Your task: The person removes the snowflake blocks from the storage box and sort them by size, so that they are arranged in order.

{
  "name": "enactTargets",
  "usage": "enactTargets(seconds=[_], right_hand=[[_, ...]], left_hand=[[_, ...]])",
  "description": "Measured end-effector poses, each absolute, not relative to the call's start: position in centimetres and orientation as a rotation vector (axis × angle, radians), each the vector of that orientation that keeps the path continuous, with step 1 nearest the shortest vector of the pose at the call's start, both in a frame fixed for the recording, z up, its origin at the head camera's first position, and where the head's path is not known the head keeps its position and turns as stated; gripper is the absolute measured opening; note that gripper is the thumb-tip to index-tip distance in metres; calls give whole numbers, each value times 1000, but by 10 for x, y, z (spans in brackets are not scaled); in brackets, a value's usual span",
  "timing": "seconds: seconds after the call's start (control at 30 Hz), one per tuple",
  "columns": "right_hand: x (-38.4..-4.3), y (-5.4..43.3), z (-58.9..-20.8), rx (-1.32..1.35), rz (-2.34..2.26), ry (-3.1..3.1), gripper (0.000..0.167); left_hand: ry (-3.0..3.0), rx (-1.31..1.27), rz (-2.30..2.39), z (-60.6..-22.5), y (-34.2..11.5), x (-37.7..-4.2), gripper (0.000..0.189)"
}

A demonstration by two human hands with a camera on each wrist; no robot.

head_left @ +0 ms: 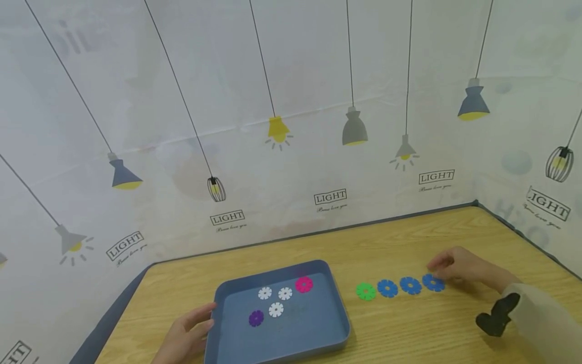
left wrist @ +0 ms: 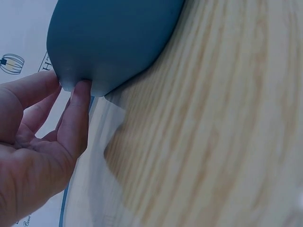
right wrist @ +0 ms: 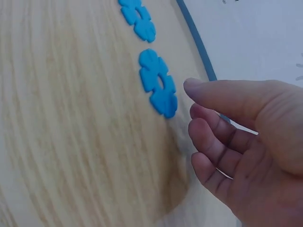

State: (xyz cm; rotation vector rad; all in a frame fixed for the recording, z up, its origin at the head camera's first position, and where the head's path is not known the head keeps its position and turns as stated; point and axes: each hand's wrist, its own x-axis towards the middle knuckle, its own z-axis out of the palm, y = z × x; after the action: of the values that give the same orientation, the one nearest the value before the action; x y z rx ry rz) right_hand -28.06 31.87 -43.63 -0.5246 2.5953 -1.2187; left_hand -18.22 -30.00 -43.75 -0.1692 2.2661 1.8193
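My left hand (head_left: 187,331) pinches the left side of a blue tray (head_left: 284,350) between thumb and fingers; the left wrist view shows the thumb against the tray's outer wall (left wrist: 118,42). Inside the tray lie three white snowflake discs (head_left: 276,309), a purple one (head_left: 256,318) and a pink one (head_left: 304,284). To its right a row runs across the table: a green snowflake disc (head_left: 366,291), then three blue ones. My right hand (head_left: 461,265) is beside the rightmost blue disc (right wrist: 154,79), fingers loosely bent and holding nothing.
The wood-grain table (head_left: 409,333) meets a white printed wall sheet (head_left: 291,167) at the back and sides, with a dark strip along the edge. A black strap piece (head_left: 497,316) hangs by the right sleeve (head_left: 545,323).
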Motion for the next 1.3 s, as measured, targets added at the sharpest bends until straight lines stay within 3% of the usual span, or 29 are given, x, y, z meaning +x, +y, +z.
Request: enactTargets(seconds=[0.2,0.43,0.87,1.3], right_hand=[[-283,300,-421,-571,-1207,2635,31],[-288,252,-407,-859,-1265,2517,29],[-292,143,-393,-964,-1293,2370,25],[-298,77,-394,-949,-1308,2356,24]], left_hand=[[2275,-177,1815,-437,-299,-181,57],[2284,-162,1822,-438,-299,-181,57],[2264,-158,1834,-438,-299,-182,58],[2267,-153,1828,-438,-299,-181,58]])
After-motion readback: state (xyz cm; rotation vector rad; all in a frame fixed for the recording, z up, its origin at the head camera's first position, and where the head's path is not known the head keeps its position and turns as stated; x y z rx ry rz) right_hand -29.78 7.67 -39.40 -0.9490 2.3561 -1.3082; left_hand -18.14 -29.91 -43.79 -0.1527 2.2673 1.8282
